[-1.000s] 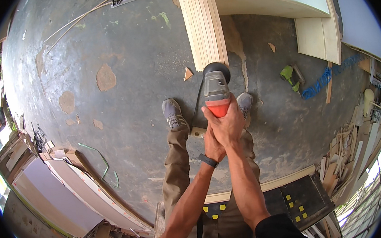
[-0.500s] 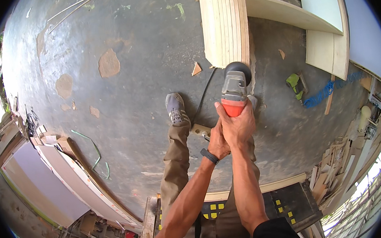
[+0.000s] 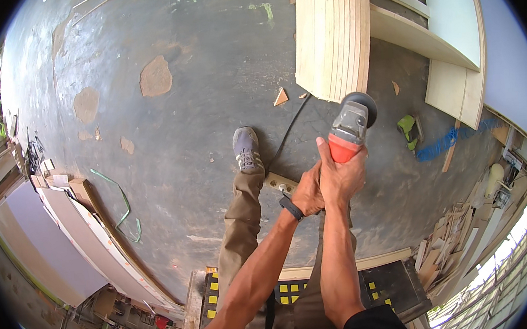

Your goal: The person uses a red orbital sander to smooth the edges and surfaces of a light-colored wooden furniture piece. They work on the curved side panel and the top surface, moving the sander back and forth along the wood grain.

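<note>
An angle grinder [image 3: 348, 123] with a red body and a round dark disc [image 3: 361, 108] is gripped by both my hands. My right hand [image 3: 342, 172] wraps around its red part, thumb along the left side. Just behind and to the left, my left hand [image 3: 308, 193] is closed around the rear of the grinder, which the fingers mostly hide; a dark watch [image 3: 290, 209] is on that wrist. The disc sits by the near right corner of a stack of pale boards [image 3: 331, 38] standing side by side. Whether it touches the wood I cannot tell.
A power strip [image 3: 281, 185] with a plug lies between my feet, and a black cable [image 3: 288, 129] runs from near it toward the boards. A wooden cabinet frame [image 3: 420, 34], a green tool [image 3: 407, 131] and a coiled blue hose [image 3: 438, 146] lie right. Scrap wood [image 3: 452, 245] is heaped lower right.
My hands and the grinder have moved to the right, and the tool is tilted more rightward. The boards also appear further right in the view. Both hands keep their grip.
</note>
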The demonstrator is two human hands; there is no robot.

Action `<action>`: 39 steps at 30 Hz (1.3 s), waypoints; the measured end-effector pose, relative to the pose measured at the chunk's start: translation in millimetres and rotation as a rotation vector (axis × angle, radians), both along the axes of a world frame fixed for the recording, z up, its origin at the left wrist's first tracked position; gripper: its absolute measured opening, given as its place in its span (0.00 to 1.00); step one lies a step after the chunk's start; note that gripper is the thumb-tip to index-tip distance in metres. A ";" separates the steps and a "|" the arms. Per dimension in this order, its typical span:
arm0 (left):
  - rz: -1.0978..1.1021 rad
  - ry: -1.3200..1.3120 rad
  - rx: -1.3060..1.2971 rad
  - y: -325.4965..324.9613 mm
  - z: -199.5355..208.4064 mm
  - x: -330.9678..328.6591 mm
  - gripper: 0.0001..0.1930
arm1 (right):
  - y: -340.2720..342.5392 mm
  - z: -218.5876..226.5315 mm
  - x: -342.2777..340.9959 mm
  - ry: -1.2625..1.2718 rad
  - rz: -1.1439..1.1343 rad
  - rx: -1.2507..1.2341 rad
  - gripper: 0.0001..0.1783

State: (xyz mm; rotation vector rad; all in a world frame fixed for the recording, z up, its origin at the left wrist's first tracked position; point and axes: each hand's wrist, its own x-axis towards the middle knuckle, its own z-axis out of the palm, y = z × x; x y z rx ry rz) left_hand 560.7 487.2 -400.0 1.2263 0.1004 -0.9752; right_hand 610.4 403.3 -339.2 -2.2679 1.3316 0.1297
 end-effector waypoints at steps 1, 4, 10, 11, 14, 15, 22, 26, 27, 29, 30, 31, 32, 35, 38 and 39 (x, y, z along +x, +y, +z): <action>-0.001 0.000 0.002 1.5 -1.3 -0.6 0.52 | 0.1 0.6 -1.8 0.013 -0.006 0.006 0.46; 0.014 0.027 0.006 11.9 -2.5 2.4 0.50 | 9.0 -3.2 2.6 0.055 0.044 0.033 0.48; 0.080 0.131 -0.074 41.2 -29.5 7.6 0.45 | 40.1 -27.2 15.5 0.069 0.138 0.063 0.46; 0.094 0.148 -0.092 46.5 -34.7 9.1 0.45 | 45.2 -32.3 18.3 0.080 0.139 0.056 0.46; 0.013 0.190 -0.159 56.5 -56.7 23.2 0.44 | 54.3 -47.2 28.9 0.122 0.125 -0.008 0.44; -0.020 0.206 -0.185 57.7 -62.6 27.0 0.44 | 55.6 -51.9 31.2 0.147 0.122 -0.020 0.44; 0.107 0.507 -0.380 78.6 -90.0 25.5 0.41 | 62.3 -71.3 34.8 0.190 0.140 0.099 0.40; 0.060 0.489 -0.419 78.8 -98.4 25.3 0.41 | 53.3 -92.8 20.8 0.132 0.117 0.230 0.40; 0.039 0.487 -0.394 80.5 -102.6 26.4 0.41 | 54.2 -93.2 23.2 0.115 0.110 0.259 0.40; -0.002 0.483 -0.343 83.3 -115.5 26.7 0.42 | 59.0 -91.5 30.7 0.135 0.095 0.288 0.40; -0.006 0.490 -0.333 85.4 -121.1 26.2 0.42 | 62.5 -91.3 34.9 0.172 0.086 0.287 0.40; -0.012 0.504 -0.337 83.4 -124.1 27.5 0.43 | 63.0 -91.3 38.6 0.209 0.075 0.275 0.40; -0.013 0.521 -0.348 82.6 -126.7 28.4 0.43 | 65.6 -91.7 40.1 0.200 0.074 0.251 0.40; 0.007 0.571 -0.362 88.0 -131.8 32.6 0.43 | 75.4 -97.5 40.4 0.178 0.084 0.192 0.39; 0.024 0.624 -0.369 88.2 -130.9 34.1 0.44 | 74.2 -105.7 34.3 0.180 0.103 0.146 0.39; 0.028 0.643 -0.374 87.0 -129.6 33.7 0.44 | 71.9 -108.1 31.2 0.182 0.107 0.148 0.39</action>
